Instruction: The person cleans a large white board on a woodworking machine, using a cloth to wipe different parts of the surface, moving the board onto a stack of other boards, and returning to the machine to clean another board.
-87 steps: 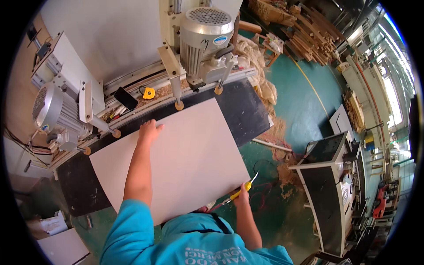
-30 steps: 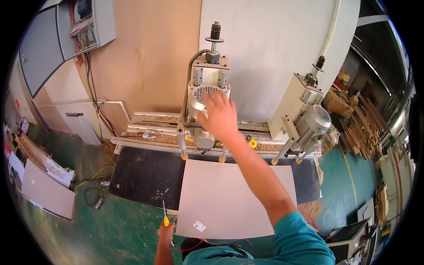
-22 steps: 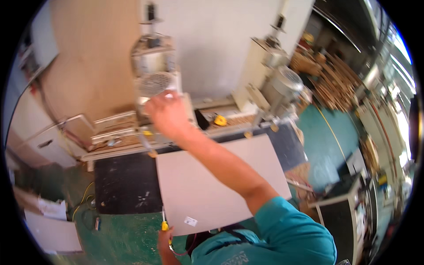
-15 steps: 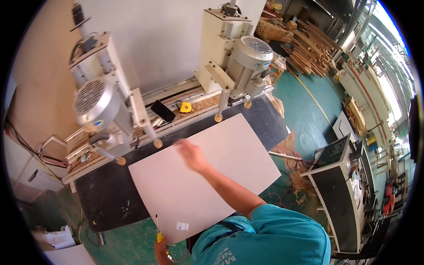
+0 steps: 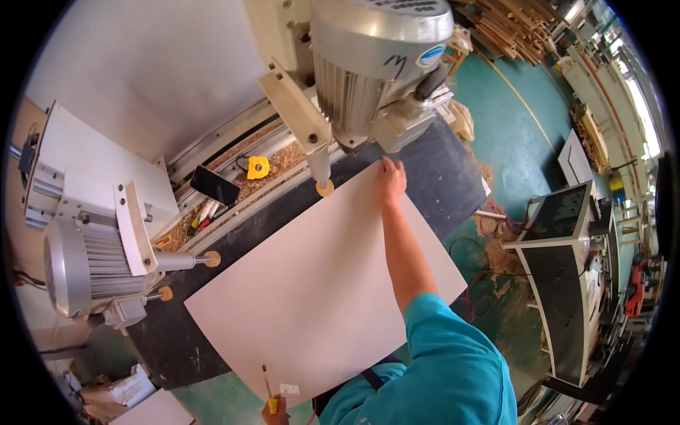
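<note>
A large white panel (image 5: pixel 304 283) lies at a slant on the black worktable (image 5: pixel 446 188), its near end reaching past the table toward my body. A small white label (image 5: pixel 289 389) sticks to its near end. My right hand (image 5: pixel 391 183) is stretched forward to the panel's far corner, fingers closed on the edge there. Low in the view, my left hand (image 5: pixel 278 416) grips a screwdriver (image 5: pixel 272 405) by its yellow handle, the shaft pointing up beside the panel's near edge. Much of the left hand is cut off by the lower rim.
Two motor units, a right one (image 5: pixel 382 64) and a left one (image 5: pixel 67 269), overhang the table's back. Behind the table, a dusty rail holds a phone (image 5: pixel 214 185) and a yellow tape measure (image 5: pixel 258 168). A dark-sided cabinet (image 5: pixel 559 283) stands right; stacked timber (image 5: pixel 510 28) lies beyond.
My right hand has moved from above the panel's far left edge forward and right to its far corner. My view has shifted closer to the motors. The screwdriver stays in my left hand.
</note>
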`<action>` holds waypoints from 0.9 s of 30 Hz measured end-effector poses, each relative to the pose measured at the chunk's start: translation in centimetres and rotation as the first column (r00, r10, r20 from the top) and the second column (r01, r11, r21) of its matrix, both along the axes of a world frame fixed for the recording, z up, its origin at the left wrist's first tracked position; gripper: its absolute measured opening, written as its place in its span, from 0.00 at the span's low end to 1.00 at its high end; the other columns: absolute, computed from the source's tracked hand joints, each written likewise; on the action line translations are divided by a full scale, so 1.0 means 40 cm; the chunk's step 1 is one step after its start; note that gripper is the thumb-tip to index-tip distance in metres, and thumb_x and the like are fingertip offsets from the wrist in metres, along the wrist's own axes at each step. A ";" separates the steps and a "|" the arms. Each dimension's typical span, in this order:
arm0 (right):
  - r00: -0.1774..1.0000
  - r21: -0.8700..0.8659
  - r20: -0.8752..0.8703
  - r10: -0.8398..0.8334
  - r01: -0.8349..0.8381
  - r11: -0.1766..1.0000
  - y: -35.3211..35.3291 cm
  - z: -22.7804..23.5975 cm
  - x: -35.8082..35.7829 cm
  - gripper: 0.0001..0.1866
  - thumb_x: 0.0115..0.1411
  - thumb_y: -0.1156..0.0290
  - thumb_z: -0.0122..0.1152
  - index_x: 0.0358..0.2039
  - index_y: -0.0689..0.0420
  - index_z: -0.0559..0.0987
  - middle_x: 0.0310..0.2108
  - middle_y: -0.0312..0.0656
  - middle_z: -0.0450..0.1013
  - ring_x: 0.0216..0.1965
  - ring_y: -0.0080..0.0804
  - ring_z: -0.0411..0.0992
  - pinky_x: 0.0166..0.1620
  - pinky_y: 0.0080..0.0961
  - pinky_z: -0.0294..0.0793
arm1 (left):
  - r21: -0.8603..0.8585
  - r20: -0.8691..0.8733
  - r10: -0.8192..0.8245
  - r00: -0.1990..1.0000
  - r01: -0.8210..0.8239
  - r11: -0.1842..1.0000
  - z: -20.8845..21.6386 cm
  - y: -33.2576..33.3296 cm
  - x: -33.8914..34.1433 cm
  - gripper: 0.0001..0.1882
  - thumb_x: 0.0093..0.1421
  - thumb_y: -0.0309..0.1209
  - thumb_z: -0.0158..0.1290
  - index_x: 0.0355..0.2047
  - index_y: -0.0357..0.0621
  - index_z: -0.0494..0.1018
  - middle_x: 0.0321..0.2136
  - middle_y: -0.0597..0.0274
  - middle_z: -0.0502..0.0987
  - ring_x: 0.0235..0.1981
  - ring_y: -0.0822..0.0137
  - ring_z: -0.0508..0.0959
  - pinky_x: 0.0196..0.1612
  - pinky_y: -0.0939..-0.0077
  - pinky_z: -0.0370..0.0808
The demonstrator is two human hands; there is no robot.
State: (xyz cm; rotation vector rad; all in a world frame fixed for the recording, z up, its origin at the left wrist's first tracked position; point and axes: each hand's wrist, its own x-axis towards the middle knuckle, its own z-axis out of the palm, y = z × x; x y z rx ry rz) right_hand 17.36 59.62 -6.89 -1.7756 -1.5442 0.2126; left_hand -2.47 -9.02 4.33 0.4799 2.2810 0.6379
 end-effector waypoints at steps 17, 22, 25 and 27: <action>0.896 0.060 -0.020 0.443 -0.441 0.895 -0.535 -0.070 -0.578 0.03 0.57 0.71 0.60 0.29 0.55 0.81 0.28 0.45 0.73 0.31 0.45 0.74 0.35 0.38 0.75 | -0.022 0.091 0.434 0.896 -0.434 0.900 -0.018 -0.273 -0.130 0.12 0.55 0.32 0.61 0.35 0.36 0.79 0.25 0.57 0.80 0.26 0.68 0.79 0.34 0.71 0.75; 0.699 0.202 0.139 0.701 -0.713 0.671 -1.000 -0.109 -1.041 0.07 0.61 0.71 0.54 0.36 0.59 0.78 0.34 0.49 0.74 0.36 0.49 0.74 0.39 0.44 0.77 | 0.097 0.138 0.573 0.808 -0.587 0.804 -0.038 -0.498 -0.243 0.07 0.57 0.30 0.59 0.34 0.40 0.78 0.25 0.64 0.78 0.20 0.75 0.73 0.24 0.78 0.71; 0.498 -0.158 -0.009 0.867 -0.857 0.490 -1.208 -0.020 -1.220 0.05 0.55 0.74 0.58 0.34 0.53 0.78 0.29 0.46 0.70 0.36 0.49 0.73 0.36 0.43 0.76 | 0.108 0.215 0.705 0.676 -0.734 0.671 -0.009 -0.599 -0.257 0.07 0.58 0.30 0.58 0.35 0.41 0.77 0.26 0.66 0.77 0.17 0.79 0.69 0.19 0.82 0.67; 0.546 0.094 -0.006 0.838 -0.834 0.544 -1.184 -0.035 -1.225 0.06 0.54 0.74 0.60 0.35 0.53 0.78 0.29 0.43 0.70 0.32 0.47 0.74 0.34 0.42 0.76 | 0.131 0.260 0.746 0.613 -0.788 0.601 -0.025 -0.670 -0.269 0.07 0.59 0.31 0.57 0.36 0.41 0.77 0.28 0.65 0.78 0.15 0.79 0.68 0.17 0.83 0.65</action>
